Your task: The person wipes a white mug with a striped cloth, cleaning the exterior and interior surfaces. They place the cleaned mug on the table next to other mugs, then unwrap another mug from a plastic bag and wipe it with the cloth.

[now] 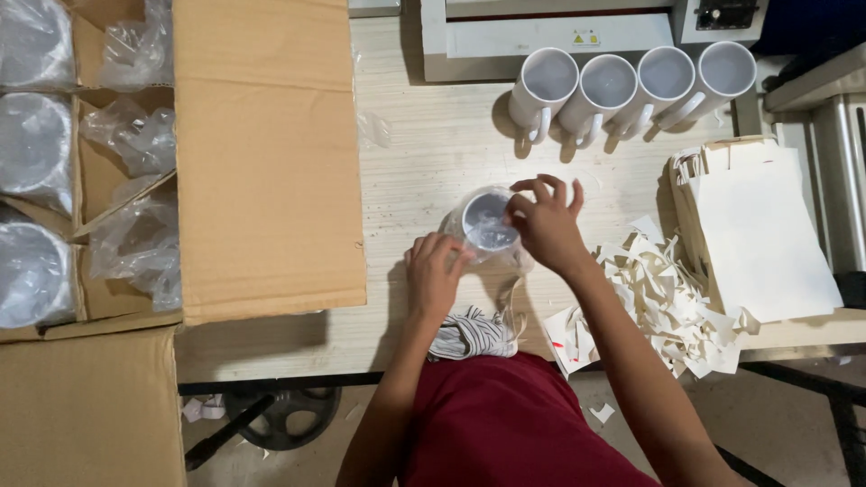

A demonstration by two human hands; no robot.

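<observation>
A white mug wrapped in a clear plastic bag (pixel 487 225) stands upright on the pale wooden table (pixel 433 144). My left hand (pixel 435 275) grips the bag and mug from the near left side. My right hand (pixel 546 221) pinches the plastic at the mug's right rim, fingers spread above it. A striped cloth (pixel 471 334) lies at the table's near edge under my left wrist.
Several bare white mugs (pixel 631 86) stand in a row at the back, before a grey machine (pixel 550 36). An open cardboard box (pixel 262 162) with bagged mugs (pixel 36 153) fills the left. Paper scraps (pixel 667 298) and flat white cartons (pixel 767 234) lie right.
</observation>
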